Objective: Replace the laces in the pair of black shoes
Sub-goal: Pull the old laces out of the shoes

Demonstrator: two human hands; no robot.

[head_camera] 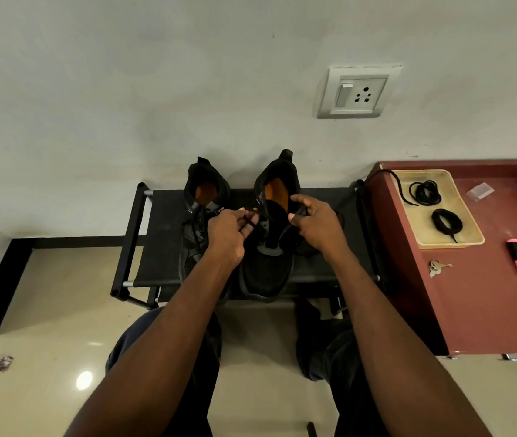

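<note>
Now — left hand [226, 236] pinches lace [248, 219] | right hand [317, 222] grips right shoe [271, 234] collar

Dim, even indoor light; glare spot on floor tile [84, 380]; wide-angle bending at edges; sharp overall.

Small white print on the tongue tabs of both shoes: left shoe [202, 212], right shoe [270, 234]. Letters too small and blurred to read. Wall socket [358, 93] carries no legible marking. Nothing else lettered in view.
</note>
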